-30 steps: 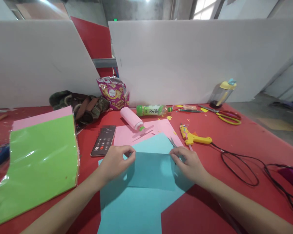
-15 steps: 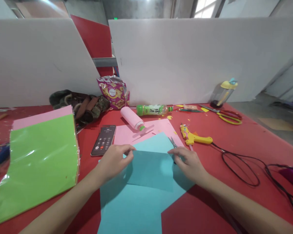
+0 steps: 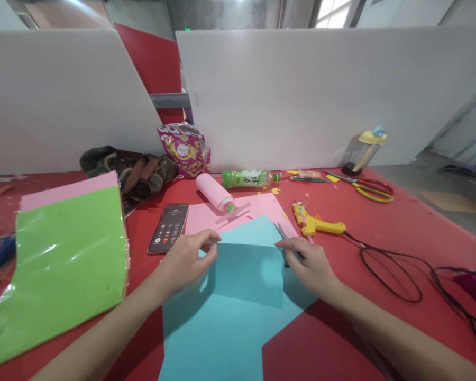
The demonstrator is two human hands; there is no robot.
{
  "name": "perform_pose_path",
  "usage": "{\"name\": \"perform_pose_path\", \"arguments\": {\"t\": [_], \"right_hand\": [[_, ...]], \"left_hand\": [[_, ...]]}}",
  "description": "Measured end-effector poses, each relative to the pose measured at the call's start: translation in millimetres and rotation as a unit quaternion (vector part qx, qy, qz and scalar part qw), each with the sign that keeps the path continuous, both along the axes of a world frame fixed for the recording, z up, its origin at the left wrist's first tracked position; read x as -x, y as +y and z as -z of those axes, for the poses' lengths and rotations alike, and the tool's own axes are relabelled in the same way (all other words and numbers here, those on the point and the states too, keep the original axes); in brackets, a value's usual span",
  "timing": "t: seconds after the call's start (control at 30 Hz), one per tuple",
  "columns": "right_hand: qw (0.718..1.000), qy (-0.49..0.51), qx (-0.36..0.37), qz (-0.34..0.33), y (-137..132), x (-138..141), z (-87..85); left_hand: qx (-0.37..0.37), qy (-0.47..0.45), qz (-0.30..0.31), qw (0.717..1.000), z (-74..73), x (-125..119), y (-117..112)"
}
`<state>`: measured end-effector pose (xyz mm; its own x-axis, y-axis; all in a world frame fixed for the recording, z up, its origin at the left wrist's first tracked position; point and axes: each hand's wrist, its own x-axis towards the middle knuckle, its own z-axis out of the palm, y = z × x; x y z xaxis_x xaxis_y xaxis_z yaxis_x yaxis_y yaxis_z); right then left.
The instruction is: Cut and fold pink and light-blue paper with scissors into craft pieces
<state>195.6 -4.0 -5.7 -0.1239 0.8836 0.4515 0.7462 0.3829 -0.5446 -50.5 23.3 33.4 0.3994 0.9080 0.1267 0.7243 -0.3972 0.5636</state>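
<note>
A light blue paper sheet (image 3: pixel 222 333) lies on the red table (image 3: pixel 341 328) in front of me, with a flap folded up over its middle. My left hand (image 3: pixel 184 262) pinches the flap's top left corner between thumb and fingers. My right hand (image 3: pixel 307 264) pinches the top right corner. A pink sheet (image 3: pixel 218 216) lies under the blue one, farther back. The tips of small scissors (image 3: pixel 280 230) stick out just beyond my right fingers.
A phone (image 3: pixel 168 227) lies left of the pink sheet. A green and pink paper pack (image 3: pixel 63 259) fills the left. Behind are a pink glue bottle (image 3: pixel 214 192), a green drink bottle (image 3: pixel 248 179), a snack bag (image 3: pixel 184 148), a yellow glue gun (image 3: pixel 315 222) with black cable (image 3: pixel 392 270), and red-yellow scissors (image 3: pixel 371 189).
Both hands have carried the folded flap's upper edge a little farther away from me, toward the sheet's far corner. Everything else on the table has stayed put.
</note>
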Motion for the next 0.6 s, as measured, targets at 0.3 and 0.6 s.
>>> {"name": "perform_pose_path", "arguments": {"t": [0.3,0.6], "right_hand": [[0.998,0.051,0.04,0.004,-0.4,0.3,-5.0],[0.995,0.05,0.076,-0.042,-0.1,2.2,-3.9]], "left_hand": [[0.025,-0.025,-0.001,0.999,-3.0,0.7,-0.3],[0.11,-0.048,-0.024,0.993,3.9,-2.1,-0.1]]}}
